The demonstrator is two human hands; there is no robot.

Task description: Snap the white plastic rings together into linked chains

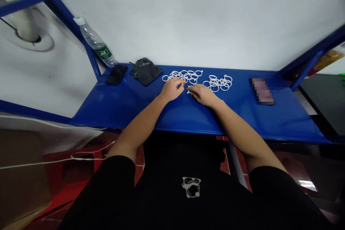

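Note:
Two loose clusters of white plastic rings with small eyelets, like curtain rings, lie on the blue tabletop: the left ring pile (185, 74) and the right ring pile (221, 83). Just in front of the left pile, my left hand (172, 90) has thumb and forefinger pinched together, with a bit of white showing at the tips. Opposite it, my right hand (204, 94) rests low over the table, its fingers curled and closed. A small white piece (188, 92) shows at the right fingertips, partly covered by them; its full shape is hidden.
On the left stand a clear bottle (97, 45) leaning at the frame, a black phone (116, 74) and a dark crumpled pouch (145, 72). A blurred-out phone (262, 91) lies on the right. Blue frame posts and a white wall bound the blue table (185, 118).

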